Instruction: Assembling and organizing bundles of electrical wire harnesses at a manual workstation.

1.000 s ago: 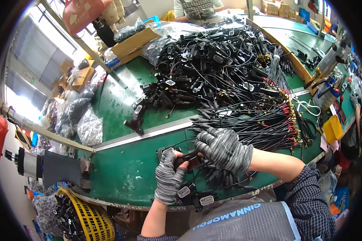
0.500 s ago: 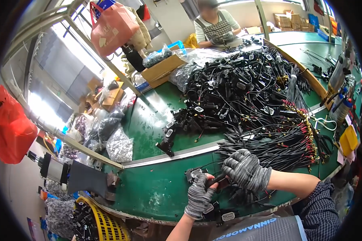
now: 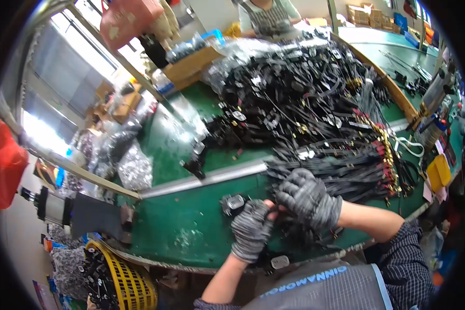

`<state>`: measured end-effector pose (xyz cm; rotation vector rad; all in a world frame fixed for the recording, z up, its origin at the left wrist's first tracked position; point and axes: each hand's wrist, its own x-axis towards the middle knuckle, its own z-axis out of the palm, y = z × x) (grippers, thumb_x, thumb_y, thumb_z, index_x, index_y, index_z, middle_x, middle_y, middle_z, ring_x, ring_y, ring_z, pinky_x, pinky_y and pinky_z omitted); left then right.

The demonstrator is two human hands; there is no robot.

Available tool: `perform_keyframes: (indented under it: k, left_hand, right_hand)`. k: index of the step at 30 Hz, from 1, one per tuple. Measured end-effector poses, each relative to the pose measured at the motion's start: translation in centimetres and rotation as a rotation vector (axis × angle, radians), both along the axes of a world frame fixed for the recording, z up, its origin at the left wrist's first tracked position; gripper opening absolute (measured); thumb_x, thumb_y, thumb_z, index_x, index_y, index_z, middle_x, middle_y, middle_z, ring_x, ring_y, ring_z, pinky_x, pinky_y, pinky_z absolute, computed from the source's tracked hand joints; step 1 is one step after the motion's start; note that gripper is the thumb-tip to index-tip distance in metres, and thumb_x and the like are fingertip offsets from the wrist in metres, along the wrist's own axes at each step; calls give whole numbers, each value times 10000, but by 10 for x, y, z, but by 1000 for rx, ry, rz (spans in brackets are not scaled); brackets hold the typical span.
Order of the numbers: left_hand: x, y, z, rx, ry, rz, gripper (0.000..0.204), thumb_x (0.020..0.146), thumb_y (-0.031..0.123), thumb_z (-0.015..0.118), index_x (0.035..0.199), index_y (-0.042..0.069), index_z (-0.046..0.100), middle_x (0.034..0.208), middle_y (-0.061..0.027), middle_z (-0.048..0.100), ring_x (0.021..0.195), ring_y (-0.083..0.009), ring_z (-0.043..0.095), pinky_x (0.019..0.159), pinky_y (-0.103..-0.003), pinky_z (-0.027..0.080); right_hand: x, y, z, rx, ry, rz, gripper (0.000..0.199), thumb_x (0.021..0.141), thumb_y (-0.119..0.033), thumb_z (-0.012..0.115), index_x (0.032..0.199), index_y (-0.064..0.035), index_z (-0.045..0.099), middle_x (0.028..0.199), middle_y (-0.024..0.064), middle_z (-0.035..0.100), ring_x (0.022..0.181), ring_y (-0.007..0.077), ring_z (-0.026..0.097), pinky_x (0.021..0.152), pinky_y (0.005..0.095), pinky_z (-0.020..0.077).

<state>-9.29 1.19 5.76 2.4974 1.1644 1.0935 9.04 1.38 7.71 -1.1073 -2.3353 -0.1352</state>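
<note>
Both hands wear grey striped knit gloves with bare fingertips showing on the left. My left hand (image 3: 252,227) is closed around a black plastic part (image 3: 233,204), whose oval silver-rimmed face sticks out past the knuckles. Right beside it, my right hand (image 3: 309,199) is curled tight with its fingers meeting the left fingertips; what it grips is hidden and blurred. Just beyond my right hand lies a bundle of black cables (image 3: 341,168) with red and gold ends. Another black part with an oval silver face (image 3: 280,262) sits at the table edge below my hands.
A large heap of black parts and wires (image 3: 289,93) covers the far side of the green table (image 3: 165,227). A metal strip (image 3: 206,178) crosses it. At the lower left stands a yellow basket (image 3: 134,284) of black parts. Across the table is a co-worker in a checked apron (image 3: 268,20).
The whole view has shifted, with the scene sliding left and upward. My hands remain together; the left hand now covers more of the black part, and the right hand is more tightly curled.
</note>
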Motion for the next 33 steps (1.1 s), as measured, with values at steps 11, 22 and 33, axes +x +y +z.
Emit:
perform_keyframes:
  k: [11,22,33]
  left_hand:
    - [3,-4,0,-350,-182,6,169,735,45,639,896,24,594,794,-81,592,712,-187,565,681,-286,453]
    - [3,-7,2,-449,-304,19,202,724,45,650,917,29,593,832,-84,596,747,-173,566,698,-287,455]
    - [0,-7,1,-395,-178,-52,169,767,26,584,936,19,592,848,-86,600,765,-188,575,714,-285,458]
  right_hand:
    - [3,1,2,-150,120,-18,267,668,-337,601,806,-109,582,804,47,560,808,249,526,761,387,398]
    - [1,-1,2,-130,199,19,232,680,-318,607,773,-108,577,765,40,556,768,249,525,738,401,406]
    - [-2,-3,6,58,52,-43,209,706,-305,578,773,-107,588,770,17,583,787,215,564,840,439,400]
